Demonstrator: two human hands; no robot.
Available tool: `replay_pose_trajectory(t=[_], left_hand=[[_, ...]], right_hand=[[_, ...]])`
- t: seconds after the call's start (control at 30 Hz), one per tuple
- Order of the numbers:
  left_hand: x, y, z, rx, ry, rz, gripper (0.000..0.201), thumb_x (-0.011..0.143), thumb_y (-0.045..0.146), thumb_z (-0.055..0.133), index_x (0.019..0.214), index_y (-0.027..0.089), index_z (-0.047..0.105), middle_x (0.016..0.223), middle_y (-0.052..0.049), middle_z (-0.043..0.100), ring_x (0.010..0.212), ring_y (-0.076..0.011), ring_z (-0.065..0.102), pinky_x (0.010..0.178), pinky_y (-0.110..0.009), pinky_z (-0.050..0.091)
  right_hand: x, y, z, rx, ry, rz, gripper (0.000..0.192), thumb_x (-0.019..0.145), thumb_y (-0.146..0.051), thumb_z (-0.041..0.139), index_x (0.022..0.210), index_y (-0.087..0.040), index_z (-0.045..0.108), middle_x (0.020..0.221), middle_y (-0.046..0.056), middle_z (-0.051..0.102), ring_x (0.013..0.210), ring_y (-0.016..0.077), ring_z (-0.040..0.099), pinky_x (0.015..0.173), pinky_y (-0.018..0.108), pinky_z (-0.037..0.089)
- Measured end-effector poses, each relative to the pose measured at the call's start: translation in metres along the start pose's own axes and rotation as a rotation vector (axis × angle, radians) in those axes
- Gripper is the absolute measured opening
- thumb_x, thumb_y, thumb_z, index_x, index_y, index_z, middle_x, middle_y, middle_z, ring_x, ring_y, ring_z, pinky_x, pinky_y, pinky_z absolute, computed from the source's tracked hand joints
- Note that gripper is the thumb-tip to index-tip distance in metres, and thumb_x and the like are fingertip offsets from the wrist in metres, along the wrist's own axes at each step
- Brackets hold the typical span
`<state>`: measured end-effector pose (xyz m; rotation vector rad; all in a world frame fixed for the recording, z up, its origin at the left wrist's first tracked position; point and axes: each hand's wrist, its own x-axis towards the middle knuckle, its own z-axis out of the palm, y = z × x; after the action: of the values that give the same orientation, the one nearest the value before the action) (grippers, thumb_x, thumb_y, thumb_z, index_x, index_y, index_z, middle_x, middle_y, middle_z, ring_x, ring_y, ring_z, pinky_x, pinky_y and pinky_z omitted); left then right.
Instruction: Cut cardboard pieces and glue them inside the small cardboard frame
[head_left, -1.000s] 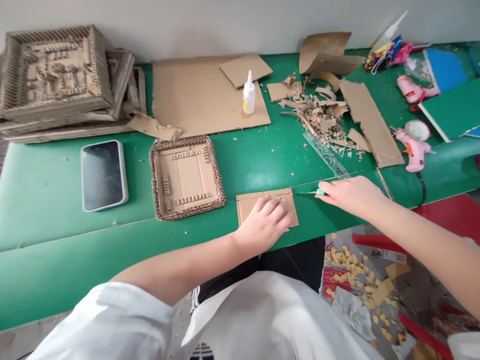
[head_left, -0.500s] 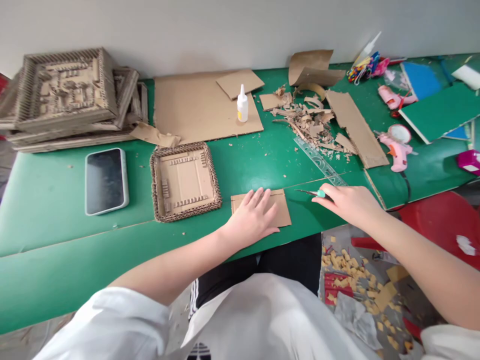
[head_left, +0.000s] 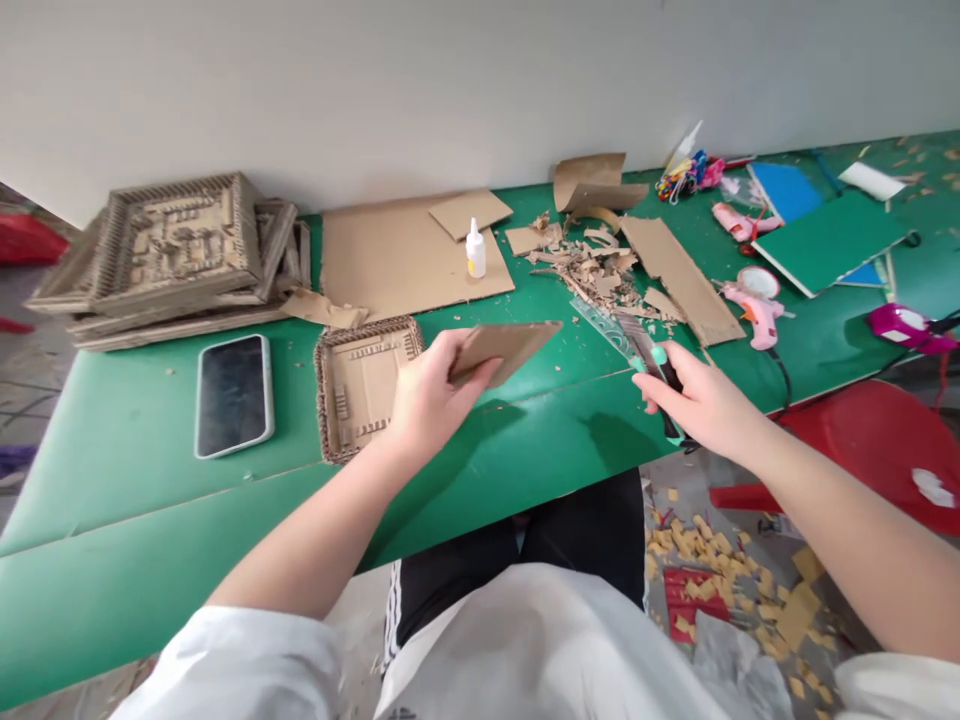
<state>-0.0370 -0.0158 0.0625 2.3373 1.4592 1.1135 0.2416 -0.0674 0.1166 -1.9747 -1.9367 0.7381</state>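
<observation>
Bench: green, scraps far right
Left hand: gripping card, tilted, off bench, right of tray
Right hand: holding bladed tool by ruler
Far: glue
Left: phone

The held cardboard is plain brown, the tool mint green and black. The counter is green, the bottle white and yellow, the stool red. White stripes edge the black trousers.
</observation>
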Motion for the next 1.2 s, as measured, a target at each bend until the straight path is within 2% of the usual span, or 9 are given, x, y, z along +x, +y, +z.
replay_pose_trajectory(t=[0.07, 0.17, 0.3, 0.4, 0.63, 0.8, 1.0, 1.2], left_hand=[[-0.01, 0.003, 0.006, -0.169, 0.117, -0.138, 0.021, 0.081, 0.034, 0.059, 0.093, 0.019, 0.052, 0.074, 0.003, 0.063, 0.061, -0.008, 0.059, 0.051, -0.015, 0.044], [-0.029, 0.006, 0.021, -0.225, 0.159, -0.206, 0.02, 0.079, 0.031, 0.061, 0.093, 0.019, 0.053, 0.077, 0.003, 0.066, 0.065, -0.0095, 0.063, 0.055, -0.016, 0.049], [-0.044, 0.007, 0.035, -0.195, 0.038, -0.034, 0.024, 0.086, 0.027, 0.053, 0.109, 0.021, 0.058, 0.095, 0.0, 0.072, 0.078, -0.0119, 0.069, 0.067, -0.018, 0.054], [-0.046, 0.007, 0.038, -0.176, 0.004, 0.054, 0.025, 0.088, 0.027, 0.051, 0.11, 0.019, 0.06, 0.096, -0.002, 0.073, 0.078, -0.013, 0.07, 0.066, -0.017, 0.055], [-0.043, 0.009, 0.038, -0.168, -0.002, 0.062, 0.026, 0.089, 0.029, 0.049, 0.109, 0.018, 0.061, 0.097, -0.004, 0.072, 0.08, -0.0144, 0.071, 0.066, -0.018, 0.056], [-0.043, 0.008, 0.039, -0.142, -0.016, 0.048, 0.027, 0.089, 0.03, 0.048, 0.109, 0.019, 0.062, 0.098, -0.003, 0.072, 0.08, -0.0146, 0.071, 0.068, -0.019, 0.055], [-0.042, 0.008, 0.038, -0.128, 0.023, 0.06, 0.025, 0.089, 0.029, 0.049, 0.109, 0.019, 0.061, 0.093, -0.001, 0.073, 0.074, -0.0127, 0.071, 0.063, -0.016, 0.054], [-0.041, 0.01, 0.037, -0.122, 0.016, 0.056, 0.026, 0.088, 0.029, 0.05, 0.109, 0.019, 0.061, 0.091, -0.001, 0.073, 0.07, -0.0128, 0.07, 0.062, -0.017, 0.054]], right_hand=[[-0.005, -0.01, -0.004, 0.11, -0.01, 0.0, 0.029, 0.087, -0.05, 0.043, 0.096, -0.022, 0.047, 0.068, 0.0, 0.066, 0.06, 0.0149, 0.064, 0.054, 0.023, 0.045], [-0.012, -0.029, -0.002, 0.077, -0.007, -0.051, 0.034, 0.088, -0.048, 0.042, 0.11, -0.022, 0.046, 0.074, 0.0, 0.067, 0.056, 0.0133, 0.063, 0.054, 0.023, 0.046], [-0.017, -0.047, 0.013, -0.187, 0.027, -0.184, 0.034, 0.091, -0.042, 0.038, 0.114, -0.02, 0.047, 0.063, -0.001, 0.063, 0.049, 0.0144, 0.059, 0.049, 0.023, 0.039], [-0.015, -0.052, 0.025, -0.327, 0.035, -0.232, 0.032, 0.092, -0.04, 0.036, 0.111, -0.019, 0.05, 0.057, 0.0, 0.06, 0.049, 0.0163, 0.058, 0.046, 0.023, 0.032], [-0.011, -0.052, 0.035, -0.393, 0.01, -0.211, 0.032, 0.092, -0.039, 0.034, 0.108, -0.017, 0.05, 0.062, 0.003, 0.063, 0.051, 0.0172, 0.058, 0.045, 0.023, 0.026], [-0.01, -0.053, 0.04, -0.356, 0.013, -0.192, 0.031, 0.093, -0.039, 0.032, 0.105, -0.015, 0.048, 0.058, 0.002, 0.058, 0.048, 0.0164, 0.055, 0.045, 0.023, 0.026], [-0.01, -0.052, 0.041, -0.288, 0.009, -0.169, 0.03, 0.093, -0.04, 0.033, 0.104, -0.016, 0.047, 0.057, -0.001, 0.055, 0.048, 0.0156, 0.054, 0.045, 0.023, 0.027], [-0.01, -0.051, 0.046, -0.35, 0.012, -0.186, 0.031, 0.093, -0.037, 0.03, 0.108, -0.014, 0.046, 0.06, 0.002, 0.059, 0.049, 0.0166, 0.056, 0.045, 0.024, 0.025]])
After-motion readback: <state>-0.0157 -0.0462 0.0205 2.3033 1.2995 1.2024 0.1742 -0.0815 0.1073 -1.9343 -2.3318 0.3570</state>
